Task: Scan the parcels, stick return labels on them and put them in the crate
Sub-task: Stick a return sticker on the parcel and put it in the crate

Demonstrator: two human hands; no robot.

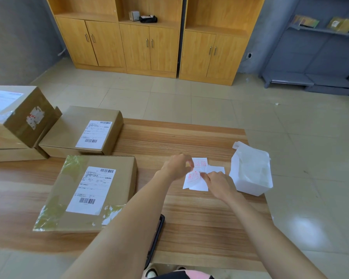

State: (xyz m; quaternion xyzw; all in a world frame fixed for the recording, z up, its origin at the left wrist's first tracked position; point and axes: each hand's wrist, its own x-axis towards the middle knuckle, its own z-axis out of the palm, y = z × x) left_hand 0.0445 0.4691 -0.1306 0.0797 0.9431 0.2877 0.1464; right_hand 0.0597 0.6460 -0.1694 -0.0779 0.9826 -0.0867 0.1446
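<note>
L hand [177,166] & R hand [220,183] close together nr right edge of table [179,135], both pinching a return label [192,177]; parcels [89,194] lie twd left edge

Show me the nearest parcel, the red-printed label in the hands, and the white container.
nearest parcel [87,190]: head view, on its white shipping label.
red-printed label [192,176]: head view, on its curled printed face.
white container [250,188]: head view, on its front wall.

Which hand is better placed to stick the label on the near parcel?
Left, probably. The left hand and right hand both pinch the label, but the near parcel lies on the left side, so the right would cross over.
</note>
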